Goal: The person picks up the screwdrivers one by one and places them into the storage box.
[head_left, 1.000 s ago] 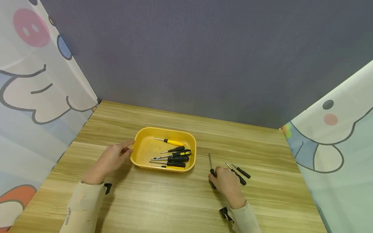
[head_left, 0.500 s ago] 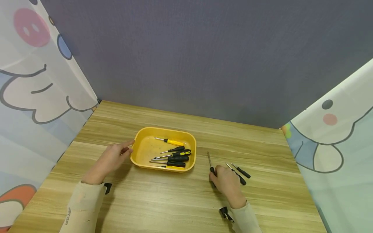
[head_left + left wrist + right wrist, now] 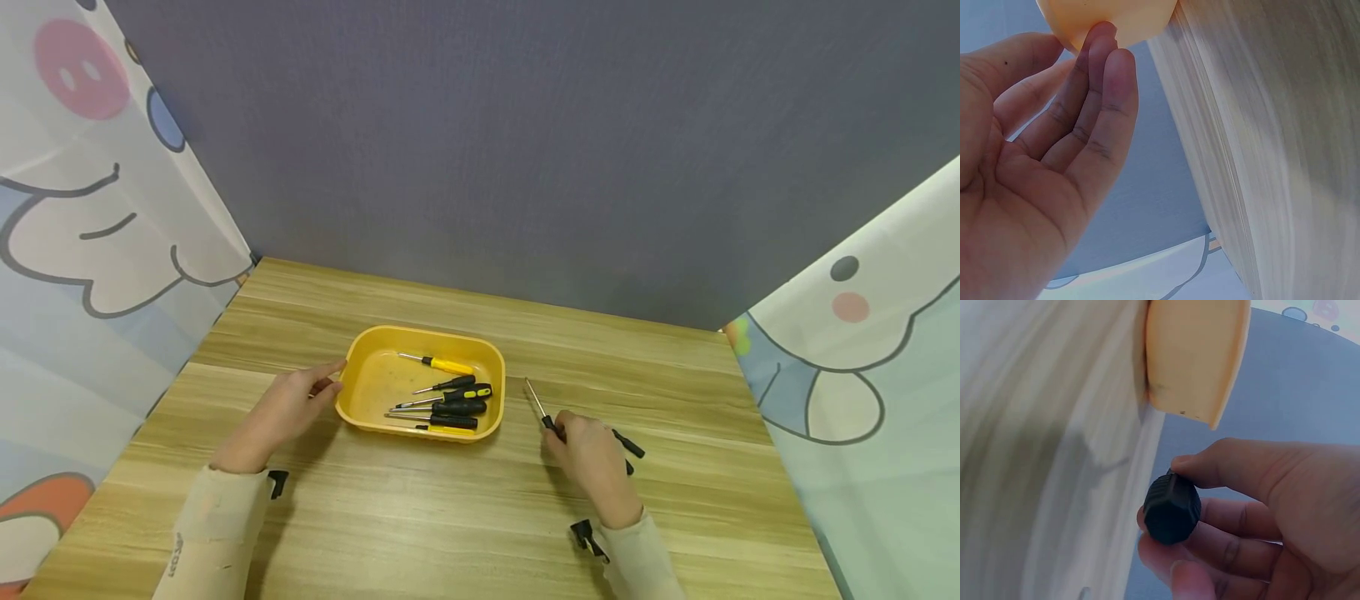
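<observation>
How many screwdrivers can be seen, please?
9: six screwdrivers in the yellow tray, one screwdriver in the right hand, two screwdrivers on the table, partly hidden behind that hand.

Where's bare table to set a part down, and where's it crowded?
Free: pale wood-grain table between the beige sleeves, before the yellow oblong tray; also behind it, up to the grey panel. Crowded: tray's right half, by black and yellow screwdrivers; around the right hand, one black screwdriver held, two more beside.

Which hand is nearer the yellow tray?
Left: the left hand touches the yellow tray at its left end; the right hand is apart, to the tray's right.
</observation>
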A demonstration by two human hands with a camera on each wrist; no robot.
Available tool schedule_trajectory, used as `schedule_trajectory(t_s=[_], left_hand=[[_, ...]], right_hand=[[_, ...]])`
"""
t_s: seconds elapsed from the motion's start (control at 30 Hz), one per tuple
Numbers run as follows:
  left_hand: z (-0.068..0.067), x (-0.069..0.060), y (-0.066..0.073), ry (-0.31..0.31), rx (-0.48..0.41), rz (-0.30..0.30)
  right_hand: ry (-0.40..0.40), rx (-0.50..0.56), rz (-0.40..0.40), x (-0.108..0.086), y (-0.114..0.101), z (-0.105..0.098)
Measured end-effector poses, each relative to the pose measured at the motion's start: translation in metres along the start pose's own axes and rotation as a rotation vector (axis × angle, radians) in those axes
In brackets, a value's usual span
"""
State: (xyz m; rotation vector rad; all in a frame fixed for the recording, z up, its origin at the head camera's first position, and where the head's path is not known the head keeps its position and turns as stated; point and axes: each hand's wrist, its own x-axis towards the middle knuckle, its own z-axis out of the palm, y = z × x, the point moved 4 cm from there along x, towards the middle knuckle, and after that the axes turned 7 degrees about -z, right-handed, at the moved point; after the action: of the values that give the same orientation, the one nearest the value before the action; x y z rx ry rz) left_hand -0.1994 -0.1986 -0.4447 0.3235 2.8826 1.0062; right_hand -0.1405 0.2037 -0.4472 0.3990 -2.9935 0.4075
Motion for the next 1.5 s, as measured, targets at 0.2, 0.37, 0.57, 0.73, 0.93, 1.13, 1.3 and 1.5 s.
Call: schedule_trajectory(t_s=[0.2,0.37,0.57,0.73,0.93,1.13,1.3,1.5], left_hand=[[0.000,0.000,0.001,-0.001,0.004,-0.004],[0.000,0.000,0.001,0.002,0.007,0.006],[0.000,0.000,0.001,0.004,0.008,0.009],[0.000,0.000,0.002,0.007,0.010,0.010],[0.000,0.000,0.002,0.007,0.005,0.006],[0.001,0.000,0.001,0.009,0.000,0.004],[0.001,0.000,0.001,0.009,0.002,0.001],[0.001,0.000,0.001,0.013,0.004,0.002]], right_hand=[[-0.012,0.020,0.010,0.006,0.000,-0.008],[-0.025,0.037,-0.005,0.012,-0.001,-0.013],[0.012,0.043,-0.041,0.019,-0.003,-0.023],[0.039,0.022,-0.096,0.027,-0.009,-0.031],[0.041,-0.003,-0.154,0.040,-0.021,-0.037],[0.026,-0.033,-0.234,0.061,-0.035,-0.039],[0.001,-0.086,-0.329,0.077,-0.048,-0.037],[-0.034,-0.104,-0.444,0.095,-0.066,-0.027]])
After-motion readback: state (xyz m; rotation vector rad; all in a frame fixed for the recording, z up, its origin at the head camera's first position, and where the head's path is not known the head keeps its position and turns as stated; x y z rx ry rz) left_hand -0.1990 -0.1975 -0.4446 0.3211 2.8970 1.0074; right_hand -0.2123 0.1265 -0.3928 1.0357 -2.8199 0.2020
